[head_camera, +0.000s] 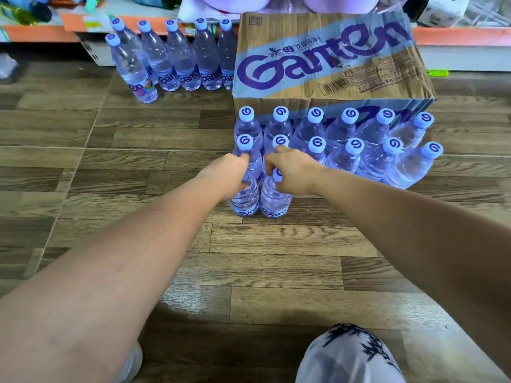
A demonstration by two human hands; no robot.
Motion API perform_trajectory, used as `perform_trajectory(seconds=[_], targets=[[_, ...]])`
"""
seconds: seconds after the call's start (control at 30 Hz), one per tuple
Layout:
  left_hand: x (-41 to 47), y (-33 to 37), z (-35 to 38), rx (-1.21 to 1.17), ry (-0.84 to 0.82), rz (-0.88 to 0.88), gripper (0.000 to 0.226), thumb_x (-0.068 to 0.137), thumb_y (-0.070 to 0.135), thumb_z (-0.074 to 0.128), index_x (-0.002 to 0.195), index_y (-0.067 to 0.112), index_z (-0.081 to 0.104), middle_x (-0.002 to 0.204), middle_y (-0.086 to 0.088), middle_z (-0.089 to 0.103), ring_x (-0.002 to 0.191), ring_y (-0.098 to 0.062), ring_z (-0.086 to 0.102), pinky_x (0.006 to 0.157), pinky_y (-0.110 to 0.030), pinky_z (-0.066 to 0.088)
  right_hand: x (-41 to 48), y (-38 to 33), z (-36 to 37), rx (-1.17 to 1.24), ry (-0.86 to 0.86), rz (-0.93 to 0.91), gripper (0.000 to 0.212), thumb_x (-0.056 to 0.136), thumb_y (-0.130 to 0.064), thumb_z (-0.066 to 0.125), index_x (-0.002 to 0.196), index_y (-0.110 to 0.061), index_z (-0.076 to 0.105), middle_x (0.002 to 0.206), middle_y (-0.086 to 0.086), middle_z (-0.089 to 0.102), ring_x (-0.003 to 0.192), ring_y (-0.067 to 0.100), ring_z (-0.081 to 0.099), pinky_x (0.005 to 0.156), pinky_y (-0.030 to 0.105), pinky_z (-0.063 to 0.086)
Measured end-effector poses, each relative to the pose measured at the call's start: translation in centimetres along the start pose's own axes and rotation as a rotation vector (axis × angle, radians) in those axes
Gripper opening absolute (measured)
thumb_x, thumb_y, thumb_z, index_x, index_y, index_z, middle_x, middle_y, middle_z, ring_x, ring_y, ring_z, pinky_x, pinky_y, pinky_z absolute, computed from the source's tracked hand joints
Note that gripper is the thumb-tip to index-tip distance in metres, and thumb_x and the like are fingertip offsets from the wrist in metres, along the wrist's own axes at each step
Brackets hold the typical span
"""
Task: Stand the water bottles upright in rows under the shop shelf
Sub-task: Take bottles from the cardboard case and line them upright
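Observation:
Several clear water bottles with pale blue caps stand in two rows (345, 150) on the wooden floor in front of a Ganten cardboard box (326, 59). Two more bottles stand at the front left of those rows. My left hand (226, 175) grips the neck of the left one (244, 200). My right hand (293, 172) grips the neck of the right one (275, 201). Both bottles are upright with their bases on the floor. A further row of bottles (177, 59) stands under the orange shelf edge (41, 33) at the back left.
One bottle (134, 70) stands in front of the back row at its left end. The box stands against the shelf base. A green object (438, 72) lies on the floor to the right of the box. My knee (351, 355) is at the bottom.

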State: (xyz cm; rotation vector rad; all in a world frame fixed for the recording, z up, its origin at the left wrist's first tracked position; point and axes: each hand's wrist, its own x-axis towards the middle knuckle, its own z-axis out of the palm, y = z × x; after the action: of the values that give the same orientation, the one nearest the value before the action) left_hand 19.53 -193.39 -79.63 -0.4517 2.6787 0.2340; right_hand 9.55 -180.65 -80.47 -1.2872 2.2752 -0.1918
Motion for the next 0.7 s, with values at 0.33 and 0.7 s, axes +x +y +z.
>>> perform_trajectory(seconds=[0.33, 0.7], targets=[[-0.1, -0.9, 0.7, -0.086, 0.044, 0.057, 0.036, 0.088, 0.023, 0.06, 0.115, 0.004, 0.045, 0.11, -0.019, 0.058, 0.098, -0.037, 0.058, 0.079, -0.04, 0.047, -0.4, -0.5, 0.0, -0.099, -0.055, -0.083, 0.032, 0.076, 0.003, 0.053, 0.099, -0.018, 0.055, 0.096, -0.007, 0.036, 0.088, 0.025, 0.051, 0.074, 0.041, 0.049], [0.1, -1.1, 0.3, -0.168, 0.055, 0.072, 0.038, 0.087, 0.022, 0.06, 0.118, 0.007, 0.045, 0.117, -0.014, 0.055, 0.104, -0.032, 0.056, 0.082, -0.037, 0.045, -0.7, -1.8, -1.5, -0.333, -0.145, 0.004, 0.041, 0.084, -0.009, 0.053, 0.121, -0.023, 0.044, 0.119, 0.003, 0.04, 0.079, 0.028, 0.05, 0.058, 0.035, 0.04]])
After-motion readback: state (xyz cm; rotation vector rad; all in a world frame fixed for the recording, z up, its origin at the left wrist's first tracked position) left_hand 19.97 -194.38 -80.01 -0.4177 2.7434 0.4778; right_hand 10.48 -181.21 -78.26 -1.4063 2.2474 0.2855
